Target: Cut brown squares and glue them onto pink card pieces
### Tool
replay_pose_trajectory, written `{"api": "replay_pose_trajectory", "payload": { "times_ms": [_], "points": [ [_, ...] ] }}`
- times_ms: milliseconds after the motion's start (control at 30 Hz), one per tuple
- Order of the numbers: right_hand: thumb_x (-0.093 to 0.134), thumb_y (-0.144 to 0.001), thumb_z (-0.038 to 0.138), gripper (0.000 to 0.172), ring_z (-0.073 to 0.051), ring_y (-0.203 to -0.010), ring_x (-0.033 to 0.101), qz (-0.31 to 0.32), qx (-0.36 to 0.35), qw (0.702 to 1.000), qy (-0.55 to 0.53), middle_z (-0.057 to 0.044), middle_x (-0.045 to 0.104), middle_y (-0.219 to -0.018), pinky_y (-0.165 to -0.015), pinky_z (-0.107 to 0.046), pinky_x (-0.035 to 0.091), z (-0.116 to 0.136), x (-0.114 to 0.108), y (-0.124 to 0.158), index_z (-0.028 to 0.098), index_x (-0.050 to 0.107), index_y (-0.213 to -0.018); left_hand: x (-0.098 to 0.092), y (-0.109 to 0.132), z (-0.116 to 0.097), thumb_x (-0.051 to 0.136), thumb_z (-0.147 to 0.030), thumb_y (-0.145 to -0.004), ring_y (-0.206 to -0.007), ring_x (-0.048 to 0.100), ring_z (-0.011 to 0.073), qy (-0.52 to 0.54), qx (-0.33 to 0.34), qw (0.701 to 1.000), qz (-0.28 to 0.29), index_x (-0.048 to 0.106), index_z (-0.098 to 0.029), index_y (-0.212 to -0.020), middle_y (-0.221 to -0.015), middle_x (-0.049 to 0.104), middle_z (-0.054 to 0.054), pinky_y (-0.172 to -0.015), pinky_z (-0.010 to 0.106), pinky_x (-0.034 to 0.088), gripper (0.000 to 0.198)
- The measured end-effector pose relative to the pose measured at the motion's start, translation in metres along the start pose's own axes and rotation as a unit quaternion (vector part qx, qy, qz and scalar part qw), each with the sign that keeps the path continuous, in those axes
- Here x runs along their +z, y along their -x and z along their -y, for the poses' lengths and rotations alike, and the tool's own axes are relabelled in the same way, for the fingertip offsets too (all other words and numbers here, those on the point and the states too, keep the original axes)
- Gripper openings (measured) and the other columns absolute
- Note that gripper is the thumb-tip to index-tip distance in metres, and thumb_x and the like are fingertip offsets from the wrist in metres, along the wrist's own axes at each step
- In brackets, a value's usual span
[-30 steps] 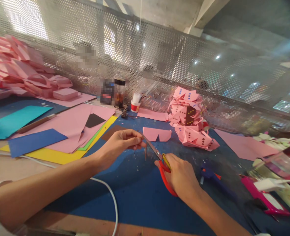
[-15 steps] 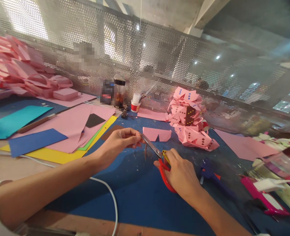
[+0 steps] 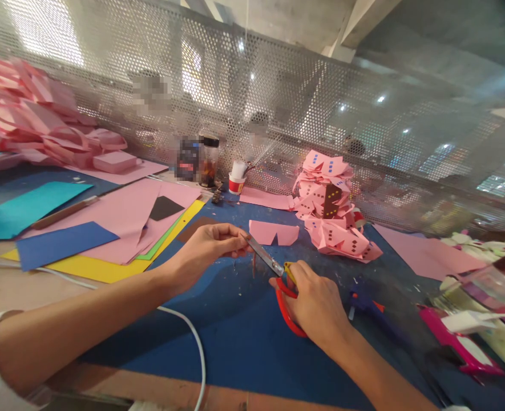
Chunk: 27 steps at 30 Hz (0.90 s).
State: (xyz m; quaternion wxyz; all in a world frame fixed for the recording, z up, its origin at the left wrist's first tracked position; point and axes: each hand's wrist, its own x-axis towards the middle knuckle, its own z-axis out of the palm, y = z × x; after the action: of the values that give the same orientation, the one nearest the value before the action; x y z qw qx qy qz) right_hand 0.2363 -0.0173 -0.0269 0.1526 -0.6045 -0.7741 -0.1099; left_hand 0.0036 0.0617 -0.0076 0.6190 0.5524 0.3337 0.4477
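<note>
My right hand (image 3: 314, 302) grips red-handled scissors (image 3: 278, 279), the blades pointing up and left toward my left hand. My left hand (image 3: 211, 248) pinches a thin brown paper strip (image 3: 254, 264) that hangs down beside the blades. Both hands hover over the blue mat (image 3: 235, 331) at the middle of the table.
A pile of pink cut-outs with dots (image 3: 331, 205) stands behind the hands, with a loose pink piece (image 3: 273, 232) in front of it. Coloured sheets (image 3: 102, 228) lie to the left, and a white cable (image 3: 192, 337) crosses the mat. A purple glue gun (image 3: 367, 302) and pink tools (image 3: 461, 342) sit right.
The scissors and right hand shifted slightly, the blades working at the strip; the left hand stayed almost still.
</note>
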Motion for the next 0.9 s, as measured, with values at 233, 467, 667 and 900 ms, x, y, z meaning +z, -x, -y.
{"api": "replay_pose_trajectory", "payload": {
  "times_ms": [233,467,667,900],
  "points": [
    [0.048,-0.099,0.049,0.033,-0.016,-0.063,0.063,-0.011,-0.002,1.000,0.002,-0.001,0.062,-0.080,-0.054,-0.029,0.029,-0.0002,0.0006,0.0006,0.020,0.056,-0.085,0.0005,0.0003,-0.0013,0.078,-0.033,-0.079,-0.073,0.064,0.0140,-0.005,0.004,1.000,0.007,0.070,-0.017,-0.083,-0.081,0.074,0.003,-0.072,0.028,0.048,0.018],
    [0.053,-0.097,0.047,0.029,-0.017,-0.063,0.063,-0.004,0.003,1.000,-0.001,0.000,0.062,-0.081,-0.055,-0.030,0.027,-0.0007,0.0007,0.0004,0.021,0.055,-0.085,0.0002,0.0003,-0.0015,0.078,-0.032,-0.080,-0.073,0.064,0.0126,-0.007,0.004,1.000,0.008,0.070,-0.017,-0.082,-0.080,0.074,0.002,-0.072,0.026,0.048,0.017],
    [0.053,-0.097,0.046,0.028,-0.018,-0.064,0.064,0.003,0.005,1.000,0.001,0.000,0.063,-0.081,-0.055,-0.030,0.026,0.0002,0.0001,0.0010,0.021,0.055,-0.085,-0.0001,-0.0004,-0.0004,0.077,-0.033,-0.080,-0.073,0.064,0.0127,-0.011,0.001,1.000,0.011,0.069,-0.017,-0.082,-0.082,0.074,0.003,-0.073,0.027,0.048,0.018],
    [0.054,-0.097,0.046,0.028,-0.018,-0.066,0.065,0.001,0.016,1.000,-0.010,-0.001,0.065,-0.080,-0.057,-0.030,0.027,-0.0016,-0.0008,-0.0012,0.021,0.056,-0.083,0.0002,0.0007,-0.0021,0.073,-0.036,-0.084,-0.078,0.063,0.0138,-0.021,0.001,0.999,0.026,0.066,-0.017,-0.081,-0.088,0.075,0.005,-0.074,0.027,0.046,0.020]
  ]
}}
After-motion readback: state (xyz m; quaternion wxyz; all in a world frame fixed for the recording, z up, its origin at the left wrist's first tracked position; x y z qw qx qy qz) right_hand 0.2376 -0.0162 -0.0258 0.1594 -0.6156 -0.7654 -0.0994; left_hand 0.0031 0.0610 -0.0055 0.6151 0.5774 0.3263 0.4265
